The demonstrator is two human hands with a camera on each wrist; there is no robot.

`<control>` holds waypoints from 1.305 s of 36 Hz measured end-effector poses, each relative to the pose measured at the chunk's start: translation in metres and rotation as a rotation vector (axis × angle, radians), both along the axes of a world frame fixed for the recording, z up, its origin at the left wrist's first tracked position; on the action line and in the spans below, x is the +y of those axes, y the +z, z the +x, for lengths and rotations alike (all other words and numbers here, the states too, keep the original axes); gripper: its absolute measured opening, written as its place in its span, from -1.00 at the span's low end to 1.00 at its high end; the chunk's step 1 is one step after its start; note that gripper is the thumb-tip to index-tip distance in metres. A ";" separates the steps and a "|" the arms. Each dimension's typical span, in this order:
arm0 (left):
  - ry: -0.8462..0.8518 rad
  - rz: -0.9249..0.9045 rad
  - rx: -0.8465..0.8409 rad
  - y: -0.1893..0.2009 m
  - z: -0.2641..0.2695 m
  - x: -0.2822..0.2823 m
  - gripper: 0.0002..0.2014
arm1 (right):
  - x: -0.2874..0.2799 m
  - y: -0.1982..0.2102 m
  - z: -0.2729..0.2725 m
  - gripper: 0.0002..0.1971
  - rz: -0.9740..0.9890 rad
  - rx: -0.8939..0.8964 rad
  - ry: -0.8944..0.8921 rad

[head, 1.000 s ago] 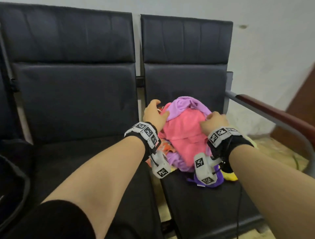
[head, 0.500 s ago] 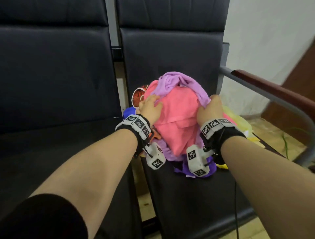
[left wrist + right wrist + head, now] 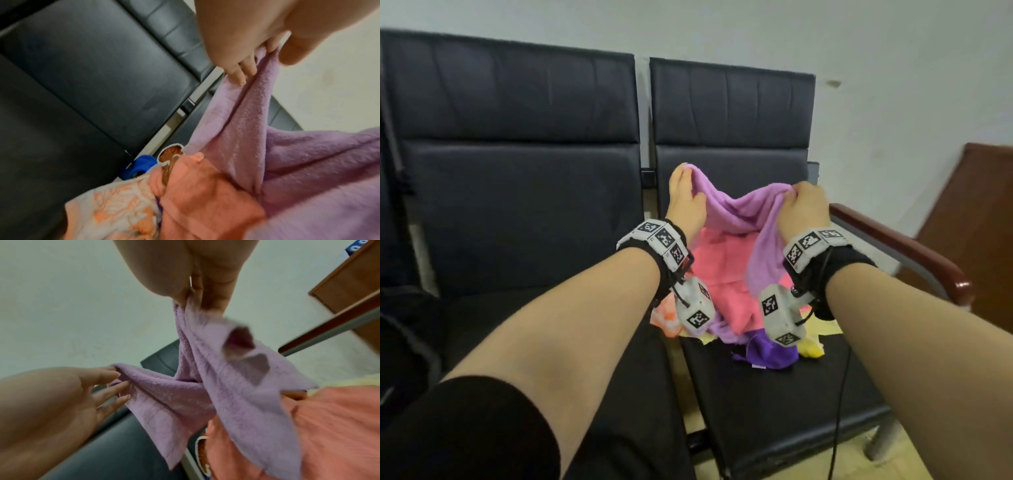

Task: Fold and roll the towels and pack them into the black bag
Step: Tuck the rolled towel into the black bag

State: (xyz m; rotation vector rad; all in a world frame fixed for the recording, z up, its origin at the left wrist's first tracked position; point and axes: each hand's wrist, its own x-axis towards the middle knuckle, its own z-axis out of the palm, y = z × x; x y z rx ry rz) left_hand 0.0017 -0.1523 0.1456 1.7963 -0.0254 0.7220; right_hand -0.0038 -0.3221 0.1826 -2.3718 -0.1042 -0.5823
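Both hands raised — left hand point(image 3: 686, 202) and right hand point(image 3: 802, 207) each pinch the lilac towel point(image 3: 743, 216).

A: What fills the frame?
B: Two black padded seats point(image 3: 517, 205) side by side, a pale wall point(image 3: 893, 68) across the top.
A: At right?
B: A wooden armrest point(image 3: 893, 240), brown cabinet point(image 3: 983, 212), yellowish floor point(image 3: 893, 455) at lower right.

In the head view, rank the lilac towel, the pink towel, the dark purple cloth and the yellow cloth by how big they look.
1. lilac towel, held up, partly hidden
2. pink towel; close to the lilac one, order unsure
3. dark purple cloth
4. yellow cloth; mostly hidden, so unsure against the purple
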 end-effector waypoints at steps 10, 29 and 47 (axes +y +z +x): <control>0.157 0.189 0.004 0.044 -0.123 0.040 -0.54 | 0.057 0.041 -0.114 -0.71 -0.017 0.043 0.211; 0.422 0.134 0.146 -0.012 -0.316 0.159 -0.49 | 0.170 -0.019 -0.240 -0.66 0.076 0.266 0.386; 0.354 0.261 0.556 -0.130 -0.315 0.156 -0.60 | 0.165 -0.103 -0.220 -0.64 -0.060 0.490 0.398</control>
